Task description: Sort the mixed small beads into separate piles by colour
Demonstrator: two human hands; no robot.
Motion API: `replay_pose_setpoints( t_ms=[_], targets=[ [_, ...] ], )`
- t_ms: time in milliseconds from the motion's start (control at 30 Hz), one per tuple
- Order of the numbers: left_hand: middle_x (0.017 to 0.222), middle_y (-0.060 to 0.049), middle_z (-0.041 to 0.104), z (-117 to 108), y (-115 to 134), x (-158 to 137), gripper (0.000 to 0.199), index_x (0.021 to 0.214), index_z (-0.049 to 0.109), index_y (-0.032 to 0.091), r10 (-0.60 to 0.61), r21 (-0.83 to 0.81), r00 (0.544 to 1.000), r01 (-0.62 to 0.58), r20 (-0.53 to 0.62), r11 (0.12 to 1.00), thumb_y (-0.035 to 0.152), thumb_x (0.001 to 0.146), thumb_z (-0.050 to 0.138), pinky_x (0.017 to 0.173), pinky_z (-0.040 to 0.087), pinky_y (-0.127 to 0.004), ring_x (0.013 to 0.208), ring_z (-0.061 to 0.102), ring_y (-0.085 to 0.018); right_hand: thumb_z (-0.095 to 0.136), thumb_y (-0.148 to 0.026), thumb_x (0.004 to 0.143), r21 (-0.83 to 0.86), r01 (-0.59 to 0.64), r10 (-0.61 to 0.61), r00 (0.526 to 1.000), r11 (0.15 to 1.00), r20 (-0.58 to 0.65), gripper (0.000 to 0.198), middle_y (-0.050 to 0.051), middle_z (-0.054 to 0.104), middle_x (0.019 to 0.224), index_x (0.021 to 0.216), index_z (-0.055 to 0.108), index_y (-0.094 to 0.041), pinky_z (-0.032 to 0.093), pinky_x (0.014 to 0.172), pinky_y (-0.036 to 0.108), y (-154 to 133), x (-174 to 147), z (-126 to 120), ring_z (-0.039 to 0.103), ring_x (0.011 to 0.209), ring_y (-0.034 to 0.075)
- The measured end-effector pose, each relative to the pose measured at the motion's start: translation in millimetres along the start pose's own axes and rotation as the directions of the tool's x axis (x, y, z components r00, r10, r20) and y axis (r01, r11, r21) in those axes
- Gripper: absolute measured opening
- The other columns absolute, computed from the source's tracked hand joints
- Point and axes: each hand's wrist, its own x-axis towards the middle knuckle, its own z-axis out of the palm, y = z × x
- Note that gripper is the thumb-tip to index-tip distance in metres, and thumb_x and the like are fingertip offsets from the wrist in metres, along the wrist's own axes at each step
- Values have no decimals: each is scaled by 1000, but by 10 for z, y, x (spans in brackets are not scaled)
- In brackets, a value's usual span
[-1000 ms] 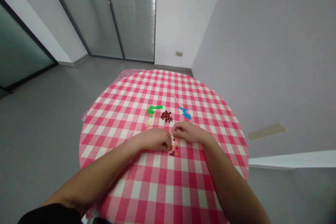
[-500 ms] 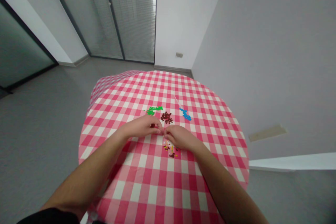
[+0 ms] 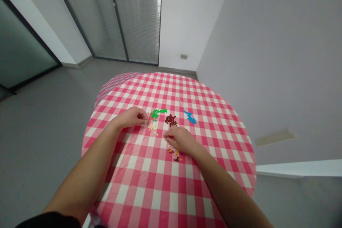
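My left hand [image 3: 133, 117] is over the table with its fingers curled into a pinch, just left of a group of small green pieces [image 3: 154, 115] and some cream pieces [image 3: 152, 127]. Whatever it may hold is too small to name. Closer to me, my right hand [image 3: 182, 140] has thumb and fingertips drawn together beside a mixed group of brown, yellow and pale pieces [image 3: 176, 159], partly hidden by that hand. Anything in this pinch cannot be made out. Beyond the right hand lies a cluster of dark brown pieces [image 3: 170, 119]. Blue pieces [image 3: 190, 118] lie farther right.
A red-and-white checked cloth [image 3: 149, 188] covers the round table. A thin pale strip [image 3: 182, 104] lies behind the blue pieces. A white wall [image 3: 267, 60] rises to the right, and glass partitions [image 3: 141, 17] stand beyond the table.
My left hand has moved left, away from my right hand, uncovering the cream pieces. My right hand has stayed almost in place. The camera view has shifted slightly.
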Motion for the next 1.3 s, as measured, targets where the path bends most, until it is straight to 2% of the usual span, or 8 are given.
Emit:
replay_pose_setpoints(
  t_ms=[167, 433, 633, 900, 967, 1067, 1167, 1300],
  targets=[
    [81, -5, 74, 2, -137, 35, 15, 77, 73, 16, -24, -22, 998, 25, 53, 999, 31, 72, 71, 71, 49, -27, 77, 66, -18, 54, -16, 94, -62, 90, -92, 995, 994, -30, 21, 5, 69, 86, 84, 72, -19, 34, 71, 27, 32, 9, 42, 57, 84, 17],
    [88, -5, 75, -8, -254, 78, 18, 83, 75, 19, -39, 36, 998, 37, 54, 999, 30, 71, 69, 75, 50, -27, 83, 67, -19, 48, -25, 100, -123, 26, -35, 997, 992, -65, 29, 8, 68, 87, 92, 74, -16, 36, 69, 27, 1, 26, 65, 59, 84, 18],
    [79, -2, 71, -54, -235, 30, 27, 95, 74, 19, -49, 97, 996, 42, 78, 994, 26, 70, 65, 66, 46, -25, 72, 63, -16, 55, -26, 97, -108, 3, -11, 997, 994, -74, 23, 8, 69, 89, 92, 75, -16, 37, 70, 27, 37, 36, 79, 60, 84, 18],
    [85, -3, 75, -51, -232, 38, 17, 83, 73, 18, -87, 140, 995, 80, 46, 987, 25, 69, 66, 72, 48, -27, 79, 66, -19, 55, -29, 96, -87, -89, 76, 986, 992, -147, 26, 8, 72, 88, 87, 76, -17, 38, 66, 27, -70, 107, 79, 61, 80, 18],
    [83, -3, 75, -38, -229, 52, 14, 80, 73, 18, -78, 153, 995, 68, 59, 986, 26, 70, 64, 72, 48, -27, 78, 66, -19, 58, -26, 92, -29, -82, 79, 991, 996, -108, 21, 7, 73, 86, 85, 76, -16, 39, 65, 26, -27, 31, -32, 62, 78, 17],
    [82, -2, 75, -10, -195, 74, 12, 75, 72, 18, -61, 155, 995, 48, 80, 987, 25, 70, 64, 73, 48, -26, 79, 66, -19, 65, -20, 83, 84, -96, 90, 994, 992, 69, 12, 5, 74, 80, 81, 76, -17, 40, 62, 24, 79, -150, -243, 63, 71, 15],
    [82, -4, 75, 26, -144, 89, 12, 75, 73, 17, -54, 131, 995, 43, 84, 990, 26, 70, 65, 73, 48, -27, 79, 66, -20, 67, -13, 75, 145, -160, 117, 957, 976, 267, 12, 2, 74, 77, 80, 77, -18, 40, 59, 22, 142, -307, -415, 64, 69, 14],
    [85, -5, 75, 77, -118, 102, 15, 79, 74, 17, -6, 86, 995, -3, 102, 996, 28, 72, 66, 74, 49, -29, 80, 67, -20, 76, -17, 66, 10, -263, 237, 886, 965, 399, 9, 1, 71, 71, 75, 76, -19, 37, 53, 23, 99, -365, -488, 62, 65, 15]
  ],
)
